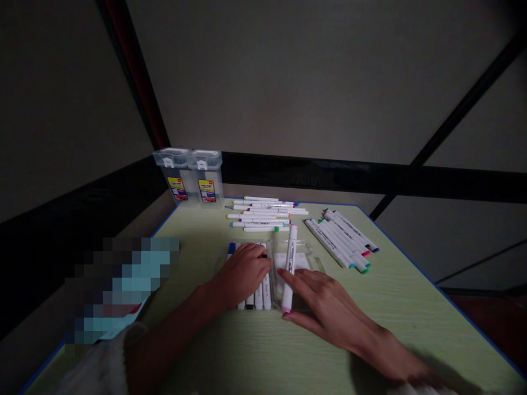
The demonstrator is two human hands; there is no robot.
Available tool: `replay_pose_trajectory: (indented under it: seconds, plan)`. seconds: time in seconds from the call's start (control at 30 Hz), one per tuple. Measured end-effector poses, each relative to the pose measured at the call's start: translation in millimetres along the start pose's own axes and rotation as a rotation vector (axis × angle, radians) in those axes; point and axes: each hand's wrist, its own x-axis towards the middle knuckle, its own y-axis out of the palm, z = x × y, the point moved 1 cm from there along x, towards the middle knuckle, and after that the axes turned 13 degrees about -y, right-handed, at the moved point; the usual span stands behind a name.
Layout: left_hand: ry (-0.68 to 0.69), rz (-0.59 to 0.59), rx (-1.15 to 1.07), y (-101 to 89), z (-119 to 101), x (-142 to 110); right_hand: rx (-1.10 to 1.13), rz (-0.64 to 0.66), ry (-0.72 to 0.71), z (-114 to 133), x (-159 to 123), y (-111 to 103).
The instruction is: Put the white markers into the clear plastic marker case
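Note:
My left hand [244,273] lies curled over a row of white markers [258,293] lined up in a clear tray [308,258] on the green table. Beside it my right hand [325,307] pinches a white marker with a pink cap [290,266] between thumb and forefinger, holding it lengthwise over the tray, its remaining fingers stretched out. Whether the marker rests in the tray or floats just above it, I cannot tell.
Further back lies a loose pile of white markers [263,214]. To the right is a slanted row of thicker markers [341,238]. Two clear plastic cases [191,175] stand at the far left edge. The green table [411,307] has a blue rim.

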Motion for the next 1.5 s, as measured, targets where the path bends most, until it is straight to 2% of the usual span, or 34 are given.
replay_pose_trajectory:
  seconds: [0.17, 0.37, 0.53, 0.77, 1.03, 1.3, 1.5]
  plan:
    - [-0.03, -0.052, -0.146, 4.5, 3, 2, 0.025, 0.076, -0.055, 0, 0, 0]
    - [-0.115, -0.12, -0.324, 5.8, 7, 4, -0.023, 0.126, -0.105, 0, 0, -1]
    - [-0.132, -0.155, -0.447, 7.1, 9, 5, -0.051, 0.14, -0.123, -1, 1, -1]
    - [-0.115, -0.099, -0.584, 2.7, 7, 8, -0.029, 0.111, -0.145, -1, 0, 0]
    - [-0.067, -0.004, -0.658, 9.1, 13, 12, -0.017, 0.126, -0.146, -1, 0, -1]
    - [-0.11, 0.039, -0.794, 7.1, 12, 14, 0.008, 0.188, -0.125, 1, 1, -4]
    - [-0.181, 0.065, -0.8, 7.8, 14, 15, 0.0, 0.126, -0.122, 1, 0, -1]
